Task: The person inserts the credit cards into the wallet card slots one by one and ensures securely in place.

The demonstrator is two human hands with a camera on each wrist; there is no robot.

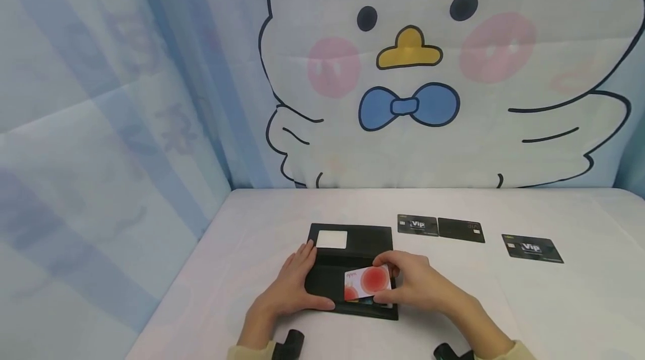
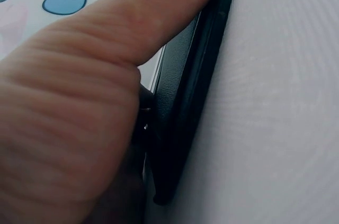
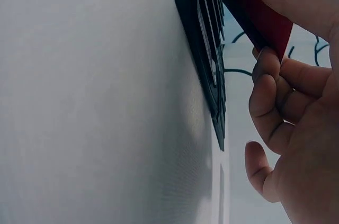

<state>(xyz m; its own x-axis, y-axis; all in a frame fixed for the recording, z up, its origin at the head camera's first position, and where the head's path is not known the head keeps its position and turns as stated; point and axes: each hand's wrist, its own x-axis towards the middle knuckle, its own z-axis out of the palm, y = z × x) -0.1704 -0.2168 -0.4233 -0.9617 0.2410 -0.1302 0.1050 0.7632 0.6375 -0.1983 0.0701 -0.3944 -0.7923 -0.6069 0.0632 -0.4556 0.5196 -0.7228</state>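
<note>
An open black wallet [image 1: 370, 237] lies on the table, with a white patch [image 1: 331, 239] on its upper flap. My left hand [image 1: 289, 281] rests along the wallet's left side, fingers stretched and thumb pressing near its lower edge. In the left wrist view that thumb [image 2: 132, 23] lies over the wallet's edge. My right hand [image 1: 418, 281] pinches a white card with red circles [image 1: 370, 280] between thumb and fingers, over the lower right card slots. In the right wrist view this card [image 3: 270, 20] tilts above the layered slots [image 3: 212, 17]. Part of another card shows beneath it.
Behind the wallet to the right lie a black Vip card [image 1: 417, 225] and a plain-faced black card [image 1: 461, 229], edge to edge. Another black Vip card [image 1: 532, 248] lies farther right. A printed curtain [image 1: 413, 153] hangs at the table's back edge.
</note>
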